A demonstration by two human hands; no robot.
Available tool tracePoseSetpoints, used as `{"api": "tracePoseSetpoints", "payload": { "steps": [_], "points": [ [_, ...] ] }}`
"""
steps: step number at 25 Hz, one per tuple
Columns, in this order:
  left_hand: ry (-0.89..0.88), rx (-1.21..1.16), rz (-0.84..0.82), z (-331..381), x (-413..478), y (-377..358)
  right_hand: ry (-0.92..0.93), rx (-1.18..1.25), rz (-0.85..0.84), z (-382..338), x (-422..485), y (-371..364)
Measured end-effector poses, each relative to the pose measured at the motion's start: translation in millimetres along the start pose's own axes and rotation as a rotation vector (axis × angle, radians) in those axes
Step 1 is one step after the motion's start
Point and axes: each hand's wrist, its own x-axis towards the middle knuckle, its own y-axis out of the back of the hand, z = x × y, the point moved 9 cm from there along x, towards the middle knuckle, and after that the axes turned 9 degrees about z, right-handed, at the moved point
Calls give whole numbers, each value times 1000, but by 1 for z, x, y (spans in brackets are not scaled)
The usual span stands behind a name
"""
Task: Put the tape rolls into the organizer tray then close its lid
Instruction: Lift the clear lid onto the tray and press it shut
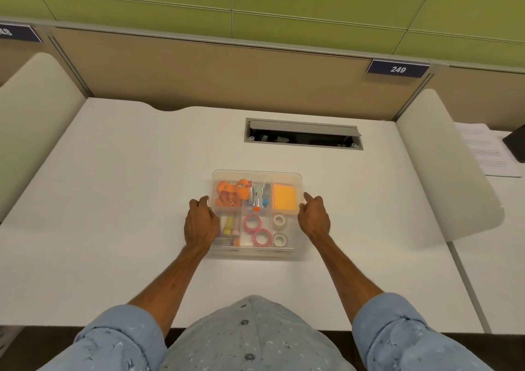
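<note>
Clear organizer tray gripped both sides: left hand, right hand.

Bright, even overhead light; soft shadows, wide-angle bending at edges.

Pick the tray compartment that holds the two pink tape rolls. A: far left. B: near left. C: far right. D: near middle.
D: both pink rolls lie in the tray's near middle compartment, with the white rolls just right of them.
</note>
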Motion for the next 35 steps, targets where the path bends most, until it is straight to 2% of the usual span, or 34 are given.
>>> {"api": "tracePoseSetpoints", "payload": {
  "steps": [2, 7, 9, 11, 13, 18, 26, 29, 35],
  "points": [
    [-33, 30, 3, 0, 0, -2, -3, 11, 4, 2, 1, -3],
    [-241, 154, 84, 4, -8, -10, 10, -56, -25, 10, -4, -16],
    [-329, 166, 106, 9, -15, -12, 91, -112, 139, 6, -15, -9],
    [-402, 185, 88, 15, -25, -17, 252, -195, 301, -7, -33, -9],
    [-433, 196, 52, 18, -31, -22, 371, -225, 300, -17, -49, -19],
    [-410, 82, 18, 13, -35, -32, 368, -157, 177, -14, -51, -35],
    [-337, -119, -10, 7, -34, -39, 333, -63, 111, -6, -44, -46],
    [-354, -67, 19, 7, -33, -35, 344, -119, 95, -9, -45, -46],
    [-392, 1, 49, 17, -26, -25, 391, -167, 183, -13, -36, -28]
  ]
}}
